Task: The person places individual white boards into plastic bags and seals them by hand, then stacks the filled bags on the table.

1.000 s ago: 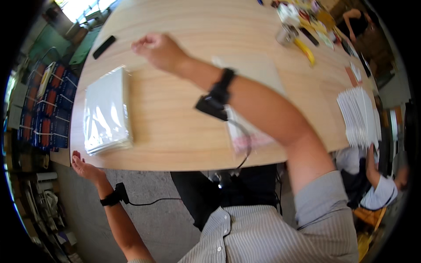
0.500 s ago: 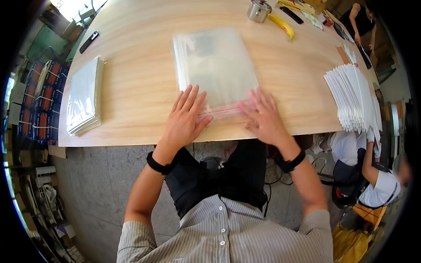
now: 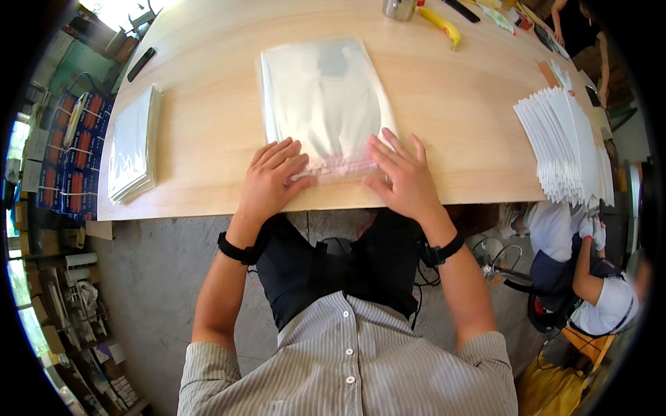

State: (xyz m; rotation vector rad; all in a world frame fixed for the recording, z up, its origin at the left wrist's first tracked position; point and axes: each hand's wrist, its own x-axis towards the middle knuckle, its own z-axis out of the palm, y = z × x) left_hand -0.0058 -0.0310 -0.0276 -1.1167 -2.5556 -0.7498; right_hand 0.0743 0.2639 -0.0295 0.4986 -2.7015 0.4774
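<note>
A stack of clear plastic bags [image 3: 325,97] lies flat in the middle of the table, its pinkish sealing strip toward me. My left hand [image 3: 272,179] rests on the stack's near left corner, fingers stretched forward and thumb pointing inward along the near edge. At the near right corner, my right hand [image 3: 406,177] touches the bags with its fingers spread. Both hands are open, and neither grips anything. The plastic looks slightly rippled between them.
On the wooden table [image 3: 208,118], a pile of plastic-wrapped white sheets [image 3: 133,145] lies left. White folded paper pieces [image 3: 555,142] fan out at right. Farther back are a banana [image 3: 440,26], a metal pot [image 3: 399,8] and a black phone [image 3: 141,64]. A gloved co-worker [image 3: 605,298] sits at right.
The stack of bags has shifted left and slightly away in view. Both hands have moved left; the right hand, blurred before, now shows sharply on the near right corner.
</note>
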